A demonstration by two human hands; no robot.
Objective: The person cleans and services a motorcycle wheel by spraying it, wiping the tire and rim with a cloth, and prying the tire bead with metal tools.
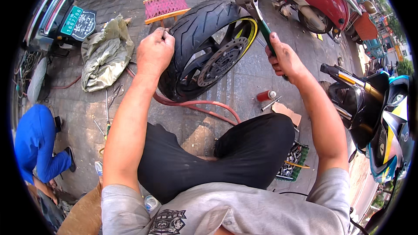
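Note:
A motorcycle wheel with a black tyre (190, 28) stands tilted on the paving in front of me. Its spokes are black, its rim edge is yellow, and a brake disc (223, 62) faces right. My left hand (155, 53) is closed in a pinch at the tyre's left side; whatever lies between those fingers is too small to make out. Raised at the wheel's right is an adjustable wrench (260, 21) with a steel head and dark green handle. My right hand (284, 58) grips its handle, and the wrench head is near the tyre's upper right edge.
A red hose (209, 103) runs below the wheel. Right of it lie a red can (266, 95) and a green tray (304, 165) of metal tools. A pink woven stool (166, 6) and crumpled sheet (106, 56) are beyond my left arm. A person in blue (39, 135) crouches at left; motorcycle parts (387, 117) stand right.

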